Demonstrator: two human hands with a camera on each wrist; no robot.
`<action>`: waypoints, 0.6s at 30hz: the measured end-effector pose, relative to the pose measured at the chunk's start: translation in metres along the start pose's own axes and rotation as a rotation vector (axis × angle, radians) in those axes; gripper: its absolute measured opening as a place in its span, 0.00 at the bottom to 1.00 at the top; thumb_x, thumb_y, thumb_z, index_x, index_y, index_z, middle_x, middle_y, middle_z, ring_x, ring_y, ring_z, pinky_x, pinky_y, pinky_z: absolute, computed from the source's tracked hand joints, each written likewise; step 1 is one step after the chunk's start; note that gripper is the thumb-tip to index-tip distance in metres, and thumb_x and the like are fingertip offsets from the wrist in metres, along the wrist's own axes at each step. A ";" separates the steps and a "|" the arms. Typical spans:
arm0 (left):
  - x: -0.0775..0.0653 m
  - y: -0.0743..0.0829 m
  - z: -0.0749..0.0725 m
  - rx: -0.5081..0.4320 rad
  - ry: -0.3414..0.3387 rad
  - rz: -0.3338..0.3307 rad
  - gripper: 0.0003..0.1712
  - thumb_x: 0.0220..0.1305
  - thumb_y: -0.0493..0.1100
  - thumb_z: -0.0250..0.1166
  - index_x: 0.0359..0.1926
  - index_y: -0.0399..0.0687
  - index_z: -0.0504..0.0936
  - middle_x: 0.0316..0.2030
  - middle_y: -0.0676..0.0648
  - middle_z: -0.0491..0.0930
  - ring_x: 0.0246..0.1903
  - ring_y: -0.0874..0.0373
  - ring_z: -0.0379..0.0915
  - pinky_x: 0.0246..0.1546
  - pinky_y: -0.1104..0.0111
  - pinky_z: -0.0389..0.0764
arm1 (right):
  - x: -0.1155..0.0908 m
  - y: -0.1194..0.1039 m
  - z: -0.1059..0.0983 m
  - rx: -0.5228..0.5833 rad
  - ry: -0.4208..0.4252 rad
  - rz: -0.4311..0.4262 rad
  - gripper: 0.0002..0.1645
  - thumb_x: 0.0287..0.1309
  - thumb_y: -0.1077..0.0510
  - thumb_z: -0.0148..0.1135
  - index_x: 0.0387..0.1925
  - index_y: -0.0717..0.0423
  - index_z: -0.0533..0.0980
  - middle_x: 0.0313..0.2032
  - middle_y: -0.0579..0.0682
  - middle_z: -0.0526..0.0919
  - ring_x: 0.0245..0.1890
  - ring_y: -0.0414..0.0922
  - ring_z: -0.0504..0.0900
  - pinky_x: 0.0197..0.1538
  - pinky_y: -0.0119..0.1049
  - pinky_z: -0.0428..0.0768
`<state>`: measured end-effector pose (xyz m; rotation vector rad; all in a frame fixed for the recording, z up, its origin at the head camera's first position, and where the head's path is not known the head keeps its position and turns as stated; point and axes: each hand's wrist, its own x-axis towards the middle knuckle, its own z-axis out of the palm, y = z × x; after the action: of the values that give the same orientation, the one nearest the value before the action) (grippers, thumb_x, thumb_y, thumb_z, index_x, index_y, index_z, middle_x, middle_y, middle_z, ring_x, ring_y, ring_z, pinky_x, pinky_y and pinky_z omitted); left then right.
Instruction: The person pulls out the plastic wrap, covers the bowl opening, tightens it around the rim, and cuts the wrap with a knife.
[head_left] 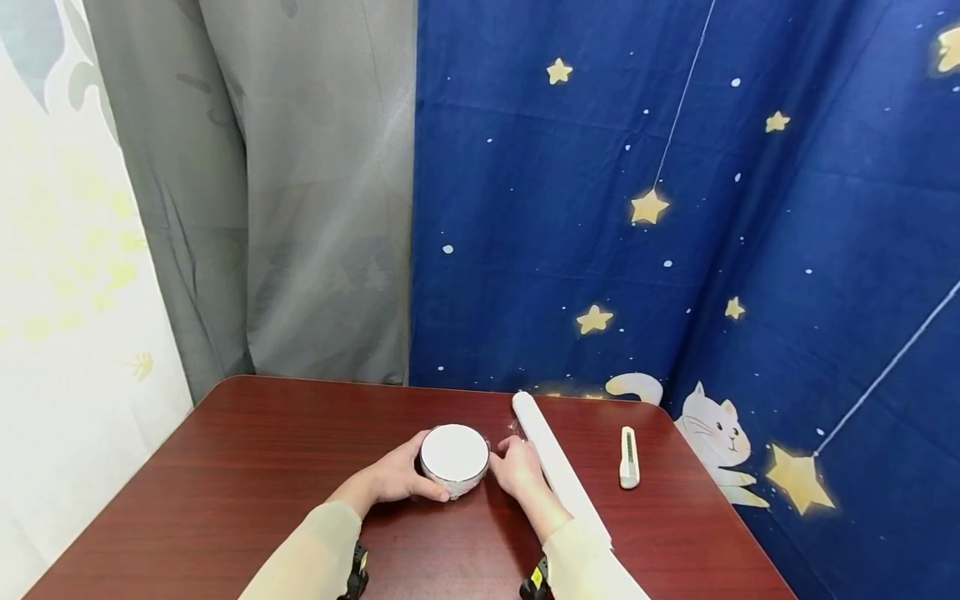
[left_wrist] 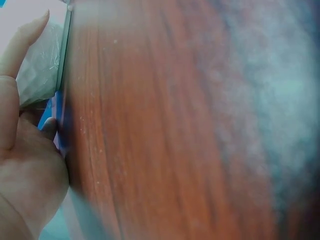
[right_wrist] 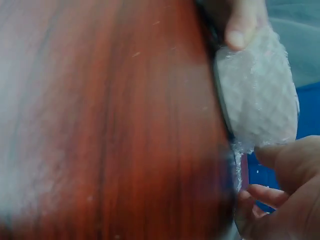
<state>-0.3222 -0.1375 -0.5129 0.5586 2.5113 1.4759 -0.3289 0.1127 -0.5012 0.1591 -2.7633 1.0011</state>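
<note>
A round white bowl (head_left: pixel 454 457) with a thin dark rim stands near the middle of the table. Its diamond-textured side (right_wrist: pixel 260 95) shows in the right wrist view, covered in clear plastic wrap. My left hand (head_left: pixel 395 475) grips the bowl from the left, thumb along the near side and fingers round the far side. On the other side, my right hand (head_left: pixel 520 468) is at the bowl with curled fingers, its thumb against the wall. A strip of plastic wrap (right_wrist: pixel 238 167) runs from the bowl to those fingertips. Beside this hand lies a long white roll (head_left: pixel 562 467) of wrap.
A white utility knife (head_left: pixel 628 460) lies right of the roll on the red-brown wooden table (head_left: pixel 300 417). Grey curtains (head_left: pixel 322 183) and a blue star-patterned curtain (head_left: pixel 525 250) hang behind the far edge. Each wrist wears a black strapped device.
</note>
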 end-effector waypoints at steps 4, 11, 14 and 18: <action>0.001 -0.001 0.001 0.003 -0.005 0.005 0.68 0.46 0.48 0.90 0.83 0.40 0.61 0.71 0.41 0.79 0.69 0.46 0.74 0.74 0.44 0.69 | -0.001 -0.002 0.000 0.114 -0.066 -0.010 0.13 0.66 0.64 0.62 0.46 0.64 0.88 0.35 0.55 0.91 0.36 0.47 0.88 0.43 0.41 0.86; 0.001 0.000 0.002 -0.017 0.003 0.011 0.66 0.46 0.46 0.91 0.82 0.41 0.63 0.70 0.42 0.79 0.68 0.47 0.74 0.73 0.46 0.69 | 0.001 0.017 0.007 0.266 -0.148 -0.177 0.34 0.57 0.74 0.59 0.68 0.70 0.76 0.51 0.64 0.89 0.42 0.44 0.85 0.46 0.36 0.84; 0.000 0.000 0.001 -0.001 0.011 0.004 0.67 0.45 0.47 0.91 0.82 0.42 0.63 0.71 0.42 0.79 0.68 0.47 0.74 0.73 0.45 0.70 | 0.007 0.034 0.019 0.194 -0.156 -0.286 0.48 0.54 0.72 0.59 0.79 0.69 0.64 0.67 0.68 0.82 0.56 0.51 0.86 0.59 0.43 0.84; -0.001 0.001 0.000 0.011 0.012 -0.001 0.66 0.45 0.48 0.91 0.82 0.44 0.63 0.71 0.42 0.78 0.68 0.47 0.74 0.72 0.45 0.70 | 0.012 0.045 0.034 0.129 -0.169 -0.296 0.48 0.56 0.68 0.62 0.80 0.59 0.67 0.73 0.60 0.80 0.72 0.53 0.80 0.74 0.50 0.78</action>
<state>-0.3213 -0.1368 -0.5121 0.5512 2.5300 1.4708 -0.3535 0.1253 -0.5519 0.6792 -2.7080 1.1271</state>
